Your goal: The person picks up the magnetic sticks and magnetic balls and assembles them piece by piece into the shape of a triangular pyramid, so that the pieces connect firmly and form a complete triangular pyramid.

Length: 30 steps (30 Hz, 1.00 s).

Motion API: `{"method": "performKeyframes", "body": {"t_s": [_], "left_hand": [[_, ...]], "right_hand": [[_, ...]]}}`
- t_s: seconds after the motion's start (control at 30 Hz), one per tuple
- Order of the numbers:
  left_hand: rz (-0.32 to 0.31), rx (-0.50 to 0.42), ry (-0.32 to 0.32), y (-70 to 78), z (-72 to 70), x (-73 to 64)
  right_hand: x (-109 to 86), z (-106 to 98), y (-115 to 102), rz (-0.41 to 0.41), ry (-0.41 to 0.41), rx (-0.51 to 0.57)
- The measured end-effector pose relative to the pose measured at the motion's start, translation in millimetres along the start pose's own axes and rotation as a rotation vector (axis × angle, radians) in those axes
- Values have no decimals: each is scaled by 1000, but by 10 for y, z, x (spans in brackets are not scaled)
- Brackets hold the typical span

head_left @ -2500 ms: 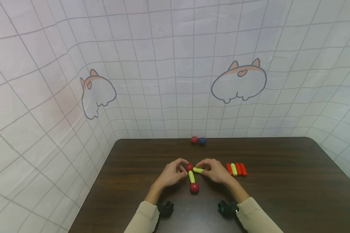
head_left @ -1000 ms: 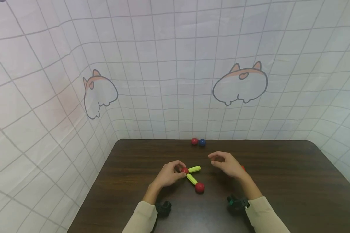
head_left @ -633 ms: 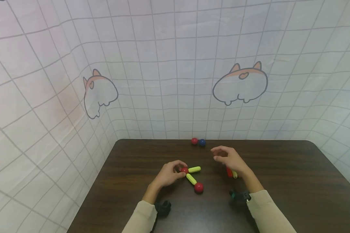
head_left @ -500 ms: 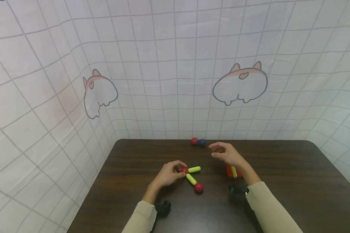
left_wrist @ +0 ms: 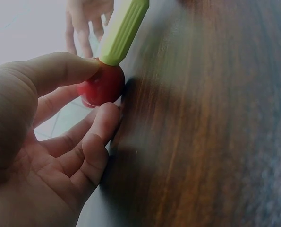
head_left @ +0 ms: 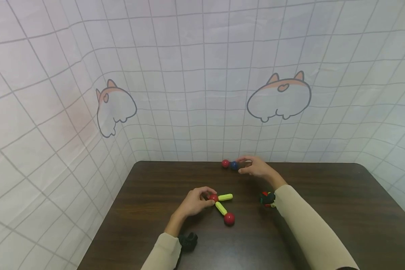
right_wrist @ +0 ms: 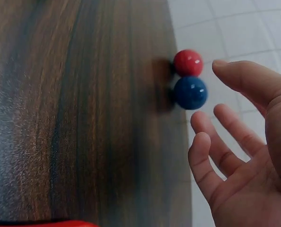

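My left hand (head_left: 194, 201) pinches a red ball (left_wrist: 102, 85) between thumb and fingers, low over the table. Two yellow ridged rods meet that ball: one rod (head_left: 225, 197) points right, the other rod (head_left: 221, 208) slants down to a second red ball (head_left: 229, 218). At the table's back edge my right hand (head_left: 256, 168) reaches out with fingers spread, its fingertips beside a shiny blue ball (right_wrist: 191, 92). Nothing lies between its thumb and fingers in the right wrist view. A further red ball (right_wrist: 188, 63) sits right against the blue one.
Red and yellow rods (head_left: 273, 205) lie under my right wrist, mostly covered by the black wrist camera (head_left: 267, 198). The dark wooden table (head_left: 148, 210) ends at a white gridded curtain (head_left: 189, 93) behind the two back balls.
My right hand let go of the yellow rod at the held ball, drew back to the right, then moved forward to the blue ball. The joined balls and rods turned slightly; my left hand kept hold.
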<state>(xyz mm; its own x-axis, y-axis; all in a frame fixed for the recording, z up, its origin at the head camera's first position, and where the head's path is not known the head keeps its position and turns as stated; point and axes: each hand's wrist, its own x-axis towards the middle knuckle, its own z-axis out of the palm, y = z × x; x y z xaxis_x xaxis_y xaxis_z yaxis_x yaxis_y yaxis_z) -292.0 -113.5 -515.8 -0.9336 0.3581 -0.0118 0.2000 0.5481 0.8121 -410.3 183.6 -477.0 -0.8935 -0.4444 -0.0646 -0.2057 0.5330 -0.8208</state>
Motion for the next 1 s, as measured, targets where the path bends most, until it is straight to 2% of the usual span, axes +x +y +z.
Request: {"method": "performKeyframes", "body": {"t_s": [0.5,1.0], "left_hand": [[0,3,0,-2,-6,-1],[8,-8,6,5,-9,-12]], "right_hand": [[256,108,39,27,25,-71],[304,93,80,45,-12,-108]]}}
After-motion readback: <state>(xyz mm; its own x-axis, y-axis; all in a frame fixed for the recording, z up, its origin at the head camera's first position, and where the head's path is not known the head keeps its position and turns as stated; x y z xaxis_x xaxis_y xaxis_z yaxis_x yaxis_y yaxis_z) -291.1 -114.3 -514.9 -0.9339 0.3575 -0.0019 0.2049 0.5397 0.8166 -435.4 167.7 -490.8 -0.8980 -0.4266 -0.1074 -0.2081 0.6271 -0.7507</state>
